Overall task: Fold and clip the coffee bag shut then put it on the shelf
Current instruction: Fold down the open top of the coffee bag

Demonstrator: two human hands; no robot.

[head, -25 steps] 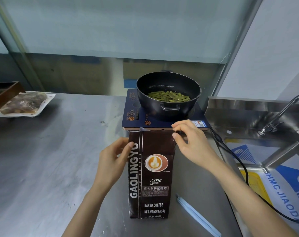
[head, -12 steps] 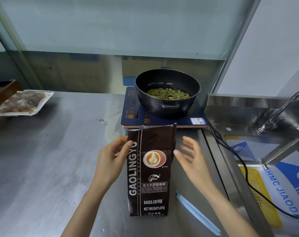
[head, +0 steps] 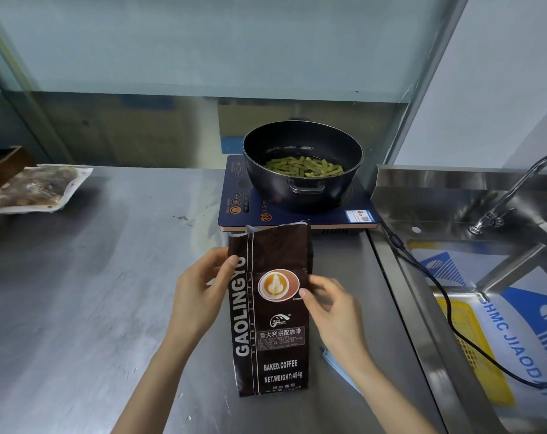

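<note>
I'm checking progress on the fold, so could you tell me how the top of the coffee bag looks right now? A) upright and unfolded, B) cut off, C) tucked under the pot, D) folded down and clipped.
A: the bag top edge stands upright and unfolded in front of the cooker, and no clip is on it, with both hands at the bag's sides.

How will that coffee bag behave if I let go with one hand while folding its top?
The coffee bag stands tall and narrow on the steel counter, so it would probably tip easily. Its top edge looks creased and limp, likely floppy foil that folds readily. The label reads 454g, so the filled lower part should feel fairly firm. Left hand and right hand steady its sides.
</note>
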